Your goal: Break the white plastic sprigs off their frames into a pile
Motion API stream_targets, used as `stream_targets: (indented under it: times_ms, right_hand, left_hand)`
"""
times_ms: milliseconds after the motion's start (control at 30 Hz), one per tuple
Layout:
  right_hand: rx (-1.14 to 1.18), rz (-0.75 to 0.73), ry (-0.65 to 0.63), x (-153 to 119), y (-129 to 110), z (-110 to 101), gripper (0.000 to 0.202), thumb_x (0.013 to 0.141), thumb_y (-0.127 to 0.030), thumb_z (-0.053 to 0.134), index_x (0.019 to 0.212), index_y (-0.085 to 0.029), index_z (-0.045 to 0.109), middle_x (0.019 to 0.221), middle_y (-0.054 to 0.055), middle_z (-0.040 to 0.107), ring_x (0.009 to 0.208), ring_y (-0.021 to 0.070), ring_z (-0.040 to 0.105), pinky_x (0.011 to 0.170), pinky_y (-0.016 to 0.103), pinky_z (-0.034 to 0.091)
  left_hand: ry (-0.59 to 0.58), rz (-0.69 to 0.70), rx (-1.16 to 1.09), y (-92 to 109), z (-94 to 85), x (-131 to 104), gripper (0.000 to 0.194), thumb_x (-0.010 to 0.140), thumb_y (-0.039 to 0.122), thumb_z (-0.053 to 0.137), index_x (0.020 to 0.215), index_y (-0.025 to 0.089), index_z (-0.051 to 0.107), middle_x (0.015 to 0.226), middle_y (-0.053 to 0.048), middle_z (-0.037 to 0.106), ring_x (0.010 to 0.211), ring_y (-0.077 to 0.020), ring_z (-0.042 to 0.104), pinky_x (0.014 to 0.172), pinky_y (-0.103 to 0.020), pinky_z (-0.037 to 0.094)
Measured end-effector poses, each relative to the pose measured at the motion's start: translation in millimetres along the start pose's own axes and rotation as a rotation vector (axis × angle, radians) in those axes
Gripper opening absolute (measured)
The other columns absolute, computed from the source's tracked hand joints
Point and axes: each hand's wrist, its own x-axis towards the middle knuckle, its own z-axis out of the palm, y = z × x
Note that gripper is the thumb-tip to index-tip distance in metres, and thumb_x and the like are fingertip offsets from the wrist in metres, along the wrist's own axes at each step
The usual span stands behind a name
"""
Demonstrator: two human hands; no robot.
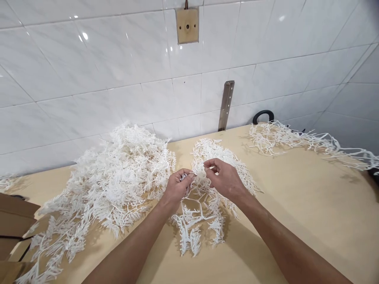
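Note:
My left hand (177, 187) is closed in a pinch on the stem ends of a white branched sprig (201, 215), whose feathery tips hang down toward the table's front. A small dark and white bundle shows between its thumb and fingers. Just to the right, my right hand (223, 177) has its thumb and index finger curled toward each other; whatever lies between the fingertips is too small to make out. Behind and below both hands lies a small pile of white sprigs (213, 152). A much larger white pile (118, 177) spreads out left of my left hand.
On the pale wooden table (310, 205), bare white stems (296, 140) stretch along the back right beside a black ring (263, 116). A metal strip (226, 105) leans on the tiled wall. Cardboard boxes (16, 221) stand at the left edge.

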Motion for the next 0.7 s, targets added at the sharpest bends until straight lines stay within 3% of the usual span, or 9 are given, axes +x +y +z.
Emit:
stream_targets:
  times_ms: [167, 367, 700]
  right_hand:
    - [0.024, -0.039, -0.129, -6, -13, -2, 0.029, 0.086, -0.04, 0.056, 0.101, -0.02, 0.07, 0.079, 0.004, 0.068, 0.054, 0.0138, 0.062, 0.051, 0.025, 0.05]
    - [0.08, -0.033, -0.241, -6, -12, -1, 0.027, 0.086, -0.039, 0.057, 0.097, -0.019, 0.071, 0.079, 0.002, 0.069, 0.048, 0.0112, 0.058, 0.049, 0.025, 0.049]
    - [0.065, -0.137, -0.266, -8, -15, -4, 0.019, 0.087, -0.034, 0.054, 0.086, -0.02, 0.066, 0.073, 0.0, 0.064, 0.053, 0.0113, 0.057, 0.052, 0.024, 0.049]
  left_hand:
    - [-0.02, -0.037, -0.043, -1, -1.9, 3, 0.034, 0.067, 0.044, 0.077, 0.075, 0.017, 0.059, 0.05, 0.008, 0.044, 0.042, -0.0045, 0.032, 0.044, -0.02, 0.021]
    - [-0.107, -0.118, -0.064, 5, -0.3, 1, 0.029, 0.065, 0.037, 0.076, 0.066, 0.016, 0.056, 0.051, 0.006, 0.044, 0.041, -0.0038, 0.029, 0.043, -0.022, 0.017]
    - [-0.11, -0.168, -0.028, 11, 0.9, -3, 0.022, 0.066, 0.03, 0.069, 0.062, 0.016, 0.052, 0.051, 0.006, 0.041, 0.043, -0.0047, 0.028, 0.043, -0.022, 0.019]
